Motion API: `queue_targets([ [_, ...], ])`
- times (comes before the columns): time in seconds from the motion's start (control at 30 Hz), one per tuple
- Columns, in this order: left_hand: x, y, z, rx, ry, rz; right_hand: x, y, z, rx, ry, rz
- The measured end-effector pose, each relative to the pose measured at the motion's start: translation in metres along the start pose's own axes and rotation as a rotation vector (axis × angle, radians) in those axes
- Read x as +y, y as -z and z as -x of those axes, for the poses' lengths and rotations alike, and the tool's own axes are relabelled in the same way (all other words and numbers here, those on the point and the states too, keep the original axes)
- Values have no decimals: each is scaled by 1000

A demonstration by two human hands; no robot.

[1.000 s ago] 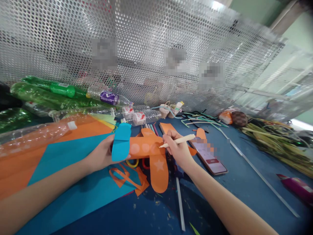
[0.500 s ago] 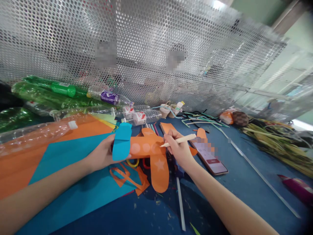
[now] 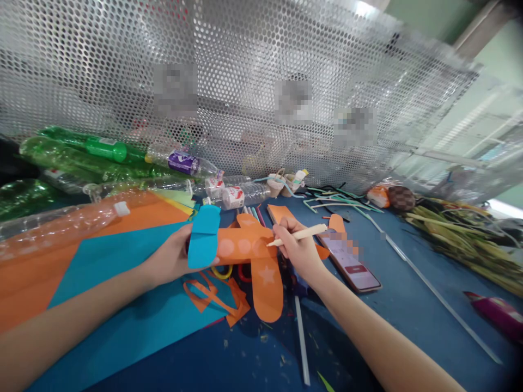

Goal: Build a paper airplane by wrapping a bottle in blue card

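As left hand point(image 3: 170, 259) holds one end, orange plane point(image 3: 239, 246), right hand point(image 3: 299, 255) opposite

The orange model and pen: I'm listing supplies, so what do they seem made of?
Orange model: probably paper or thin card, matte, from its flat, sheen-free colour and cleanly cut edges. Pen: likely smooth plastic, from its even, pale surface.

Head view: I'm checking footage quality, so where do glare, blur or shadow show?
Head view: glints on the green bottles; head view: the mesh softens toward its right end; head view: dark shadow on the table below the right forearm; head view: pixel blocks hide part of the phone, while the pen looks fairly sharp.
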State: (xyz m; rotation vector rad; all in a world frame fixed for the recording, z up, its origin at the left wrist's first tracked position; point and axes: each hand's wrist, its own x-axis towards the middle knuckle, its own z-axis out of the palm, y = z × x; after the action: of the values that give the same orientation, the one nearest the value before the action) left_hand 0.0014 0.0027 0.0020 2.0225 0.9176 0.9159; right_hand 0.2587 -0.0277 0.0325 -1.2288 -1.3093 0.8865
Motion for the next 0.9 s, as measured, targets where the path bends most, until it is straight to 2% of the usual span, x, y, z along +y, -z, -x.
queue_targets([
  [0.9,-2,0,0,17,-22,-25,1,-1,2,-4,-18,-4],
])
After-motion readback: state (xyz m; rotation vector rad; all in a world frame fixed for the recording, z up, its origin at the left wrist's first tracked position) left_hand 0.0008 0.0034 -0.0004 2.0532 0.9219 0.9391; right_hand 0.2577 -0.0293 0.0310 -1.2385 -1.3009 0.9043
